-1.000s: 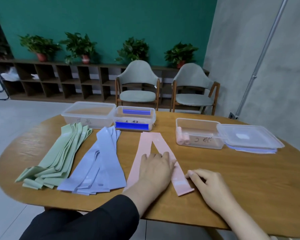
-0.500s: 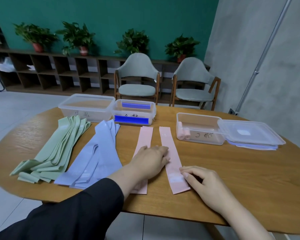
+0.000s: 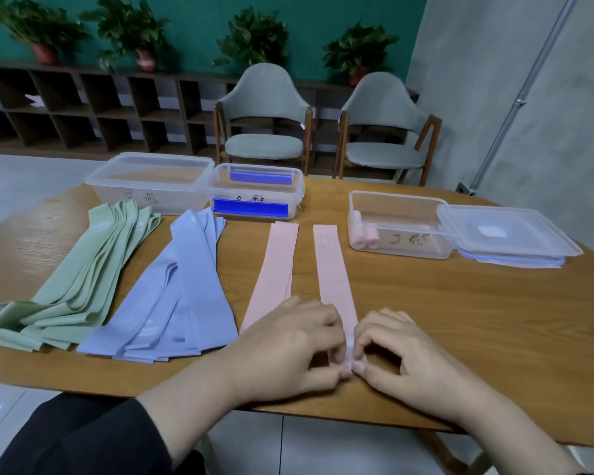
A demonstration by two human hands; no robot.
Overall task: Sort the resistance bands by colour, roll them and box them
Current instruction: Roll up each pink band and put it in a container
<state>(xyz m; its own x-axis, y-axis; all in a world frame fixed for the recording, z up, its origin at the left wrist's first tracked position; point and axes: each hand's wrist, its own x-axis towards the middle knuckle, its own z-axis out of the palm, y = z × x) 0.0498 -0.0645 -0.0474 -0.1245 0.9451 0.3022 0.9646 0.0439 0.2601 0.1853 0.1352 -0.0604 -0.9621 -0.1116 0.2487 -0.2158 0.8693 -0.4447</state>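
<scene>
On the wooden table, the green bands lay fanned at far left, with the blue bands fanned just beside them. Behind these stood a closed clear box and a box with blue clips. One pink band lay flat, partly under my left hand. My left hand and my right hand both pinched the near end of the second pink band, fingers curled on it, thumbs meeting at its edge. Farther right, an open box held two pink rolls in its left corner. Its lid rested against its right side.
</scene>
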